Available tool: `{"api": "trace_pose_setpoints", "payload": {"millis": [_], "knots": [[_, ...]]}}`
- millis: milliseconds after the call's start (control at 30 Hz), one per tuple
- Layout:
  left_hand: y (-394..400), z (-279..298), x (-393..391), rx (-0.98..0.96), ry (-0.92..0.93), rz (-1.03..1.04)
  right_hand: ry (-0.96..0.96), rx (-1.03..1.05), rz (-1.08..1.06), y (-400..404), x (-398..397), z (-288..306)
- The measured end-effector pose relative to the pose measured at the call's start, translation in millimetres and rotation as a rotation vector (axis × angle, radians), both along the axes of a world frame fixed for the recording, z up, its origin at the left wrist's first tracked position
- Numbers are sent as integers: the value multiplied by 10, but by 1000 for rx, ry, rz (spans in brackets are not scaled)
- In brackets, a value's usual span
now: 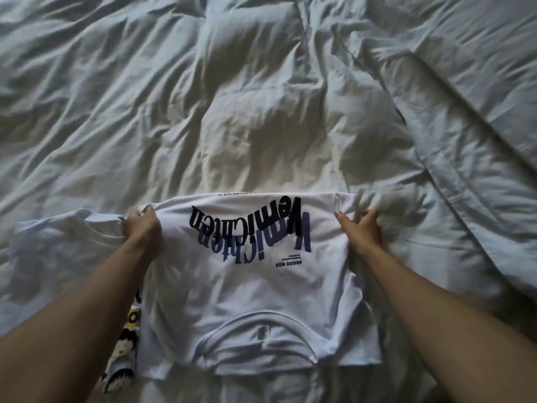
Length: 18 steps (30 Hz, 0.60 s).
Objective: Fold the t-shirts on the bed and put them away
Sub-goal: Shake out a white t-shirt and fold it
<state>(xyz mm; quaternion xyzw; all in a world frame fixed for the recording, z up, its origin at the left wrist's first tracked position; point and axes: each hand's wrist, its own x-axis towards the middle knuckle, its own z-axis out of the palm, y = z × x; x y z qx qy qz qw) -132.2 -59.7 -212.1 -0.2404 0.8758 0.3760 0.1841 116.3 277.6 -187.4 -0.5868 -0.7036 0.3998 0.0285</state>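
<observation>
Presently, the white t-shirt [255,289] is laid near the bed's [261,97] near edge, collar nearest; its far fold edge is gripped, apparently pinched, by left hand [143,228] and right hand [360,231] fingers.

We only get one view here, a wide-angle head cam, so there's no second angle sharing anything with it. It sits above the near edge of the bed [261,82] and looks forward and steeply down across the rumpled white duvet. We're pretty close in: both forearms come up from the bottom corners, and the left hand [142,228] and right hand [360,231] land around the middle of the frame. The printed white t-shirt [247,292] fills the near centre, while bedding runs off to the far, left and right edges, bowed by the lens.
</observation>
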Motion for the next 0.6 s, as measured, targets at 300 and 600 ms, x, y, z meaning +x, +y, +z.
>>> {"api": "trace_pose_setpoints", "payload": {"millis": [300, 600], "knots": [[715, 419, 505, -381, 432, -671, -208, -246, 74, -529, 695, 162], [2636, 331, 1228, -168, 205, -1556, -156, -435, 99, -711, 1267, 47]]}}
